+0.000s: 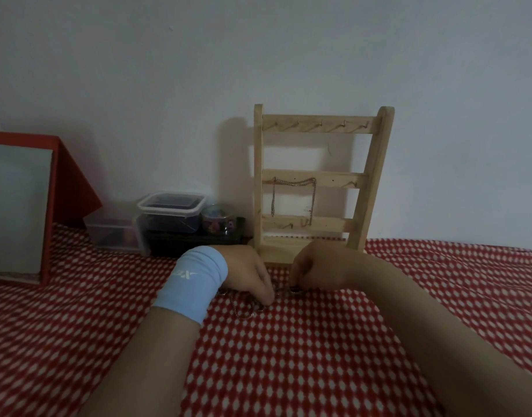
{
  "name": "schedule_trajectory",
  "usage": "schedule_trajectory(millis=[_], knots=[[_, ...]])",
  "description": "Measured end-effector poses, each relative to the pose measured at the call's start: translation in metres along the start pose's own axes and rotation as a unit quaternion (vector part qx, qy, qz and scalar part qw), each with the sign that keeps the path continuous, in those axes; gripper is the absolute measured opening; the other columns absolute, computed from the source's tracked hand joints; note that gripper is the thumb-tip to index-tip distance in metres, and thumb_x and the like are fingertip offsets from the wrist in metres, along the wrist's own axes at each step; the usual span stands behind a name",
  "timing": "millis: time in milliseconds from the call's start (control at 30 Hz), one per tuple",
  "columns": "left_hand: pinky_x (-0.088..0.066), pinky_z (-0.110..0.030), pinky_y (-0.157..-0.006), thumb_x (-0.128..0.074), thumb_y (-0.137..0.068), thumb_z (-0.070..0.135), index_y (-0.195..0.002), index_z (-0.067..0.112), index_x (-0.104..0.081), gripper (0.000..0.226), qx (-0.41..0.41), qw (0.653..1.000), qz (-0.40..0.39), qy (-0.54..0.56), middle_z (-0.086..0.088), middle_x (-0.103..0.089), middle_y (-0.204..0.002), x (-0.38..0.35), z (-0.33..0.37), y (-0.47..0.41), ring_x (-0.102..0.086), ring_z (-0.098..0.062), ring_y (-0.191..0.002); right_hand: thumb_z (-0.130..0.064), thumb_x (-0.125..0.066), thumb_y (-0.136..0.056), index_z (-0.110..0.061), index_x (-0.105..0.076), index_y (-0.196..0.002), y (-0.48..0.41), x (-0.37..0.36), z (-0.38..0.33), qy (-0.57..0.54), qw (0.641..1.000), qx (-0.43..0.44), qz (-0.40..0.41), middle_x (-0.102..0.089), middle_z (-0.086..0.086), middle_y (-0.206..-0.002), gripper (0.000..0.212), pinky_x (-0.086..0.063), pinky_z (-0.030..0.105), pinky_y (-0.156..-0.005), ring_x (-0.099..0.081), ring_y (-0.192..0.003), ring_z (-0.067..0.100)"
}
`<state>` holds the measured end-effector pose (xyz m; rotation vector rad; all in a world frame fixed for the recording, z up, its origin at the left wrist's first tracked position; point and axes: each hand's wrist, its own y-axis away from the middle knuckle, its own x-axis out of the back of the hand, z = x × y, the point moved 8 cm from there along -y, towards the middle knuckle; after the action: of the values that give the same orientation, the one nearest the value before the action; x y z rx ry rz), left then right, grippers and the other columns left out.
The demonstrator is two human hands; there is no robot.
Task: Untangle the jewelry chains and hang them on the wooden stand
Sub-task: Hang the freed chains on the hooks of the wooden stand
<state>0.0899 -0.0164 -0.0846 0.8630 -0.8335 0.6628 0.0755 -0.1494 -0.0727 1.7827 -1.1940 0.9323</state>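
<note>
Jewelry chains (pixel 246 312), dark and knotted, are lying on the red-and-white patterned cloth (pixel 289 362) just in front of the wooden stand (pixel 343 177). Their long axis is running across my view from left to right, and a loose loop is trailing toward me under my left wrist.

My left hand (pixel 246 273) is bearing down on the tangle's left part with its fingers curled. I cannot tell whether they are pinching the links or only pressing them. My right hand (pixel 317 266) is pinching the tangle's right end between bent fingertips, low against the cloth. The two hands are working close together with the tangle between them. A pale blue wristband (pixel 194 284) is circling my left wrist.

The stand is sitting upright against the white wall (pixel 168 70), with its hooked rails facing me. One gold chain (pixel 273 200) is already hanging from the middle rail, draping down on both sides.

To the stand's left, stacked plastic containers (pixel 171 204) and a small round jar (pixel 214 218) are crowding the wall. A red box (pixel 72 176) is standing farther left.
</note>
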Motion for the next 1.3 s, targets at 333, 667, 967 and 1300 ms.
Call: schedule_trajectory(millis=[333,667,967,1300], knots=[[-0.054,-0.033,-0.086,-0.064,-0.090,0.023,-0.104,0.024,-0.078,0.019,-0.093,0.990,0.106,-0.016,0.005,-0.072,-0.094,0.000,0.033,-0.015,-0.066,-0.016,-0.088,-0.020,-0.069,-0.092,-0.022,-0.081,-0.106,-0.009,0.004,0.011,0.108,0.993,-0.040,0.030,-0.076,-0.003,-0.094,0.019,-0.061,0.030,-0.085,-0.070,-0.088,0.012],[-0.056,-0.036,-0.084,-0.070,-0.084,0.038,-0.102,0.027,-0.076,0.021,-0.065,0.981,0.165,-0.078,0.004,-0.072,-0.100,-0.003,0.030,-0.023,-0.066,-0.017,-0.090,-0.024,-0.085,-0.075,-0.027,-0.076,-0.113,-0.007,0.000,0.014,0.108,0.994,-0.010,-0.005,-0.069,-0.013,-0.096,0.039,-0.054,0.022,-0.080,-0.063,-0.088,0.005],[-0.050,-0.032,-0.090,-0.051,-0.100,0.029,-0.087,0.025,-0.067,0.022,-0.137,0.942,0.232,0.198,0.005,-0.069,-0.090,0.029,0.027,-0.006,-0.064,-0.011,-0.089,-0.031,-0.071,-0.093,-0.022,-0.079,-0.095,0.002,0.034,0.001,-0.105,0.983,0.068,0.131,-0.075,-0.007,-0.085,0.012,-0.052,0.015,-0.067,-0.068,-0.073,0.002],[-0.057,-0.041,-0.084,-0.050,-0.101,0.012,-0.113,-0.006,-0.056,0.023,-0.168,0.905,0.059,0.387,-0.016,-0.072,-0.091,0.009,0.033,-0.002,-0.068,-0.032,-0.085,-0.021,-0.038,-0.110,-0.007,-0.056,-0.095,0.008,0.047,0.001,-0.494,0.842,0.066,0.209,-0.075,0.014,-0.087,0.026,-0.060,0.040,-0.076,-0.071,-0.076,0.026]])
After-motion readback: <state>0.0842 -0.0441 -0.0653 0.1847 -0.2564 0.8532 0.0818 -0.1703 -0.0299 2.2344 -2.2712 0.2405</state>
